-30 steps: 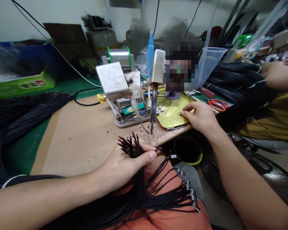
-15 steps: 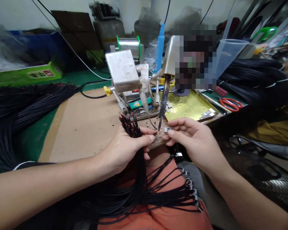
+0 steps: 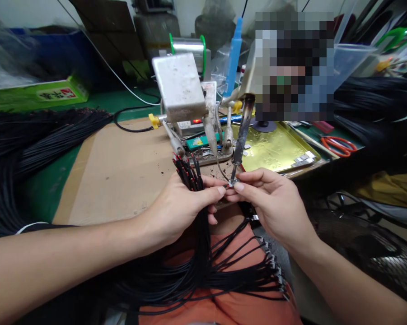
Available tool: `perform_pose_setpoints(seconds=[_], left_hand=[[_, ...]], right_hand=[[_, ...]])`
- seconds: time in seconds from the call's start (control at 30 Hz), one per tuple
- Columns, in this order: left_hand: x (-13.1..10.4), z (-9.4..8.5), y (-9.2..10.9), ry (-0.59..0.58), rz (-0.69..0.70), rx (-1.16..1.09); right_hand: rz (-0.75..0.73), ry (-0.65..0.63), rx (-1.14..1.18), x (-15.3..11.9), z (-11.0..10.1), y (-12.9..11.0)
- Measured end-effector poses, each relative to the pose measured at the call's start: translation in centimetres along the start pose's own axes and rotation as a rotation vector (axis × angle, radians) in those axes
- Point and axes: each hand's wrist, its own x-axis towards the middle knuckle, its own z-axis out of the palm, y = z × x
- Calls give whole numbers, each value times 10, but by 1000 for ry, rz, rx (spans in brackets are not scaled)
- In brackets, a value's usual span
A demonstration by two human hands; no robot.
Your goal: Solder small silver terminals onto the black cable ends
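Note:
My left hand is closed around a bundle of black cables with red wire tips at the top. Between its thumb and finger it pinches one cable end, pointing right. My right hand pinches a small silver metal connector against that cable end. Right above the connector, the tip of a soldering iron comes down to it, and a thin solder feed tube ends close by. Cables with silver connectors on their ends lie fanned across my lap.
A soldering stand with a solder spool stands ahead on cardboard. To its right are a gold tray with loose connectors and red-handled scissors. More black cables lie left. A fan stands at lower right.
My right hand has brought the connector left to the cable end in my left hand, beneath the iron tip. The camera view has shifted slightly.

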Motion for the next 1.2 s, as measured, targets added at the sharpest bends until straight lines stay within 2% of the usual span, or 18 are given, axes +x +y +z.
perform_pose_setpoints(seconds=[0.27,1.2], left_hand=[[0,0,1,16,7,-52],[1,-3,1,-29,0,22]], right_hand=[[-38,10,5,-1,2,1],[-56,23,8,-1,3,0]])
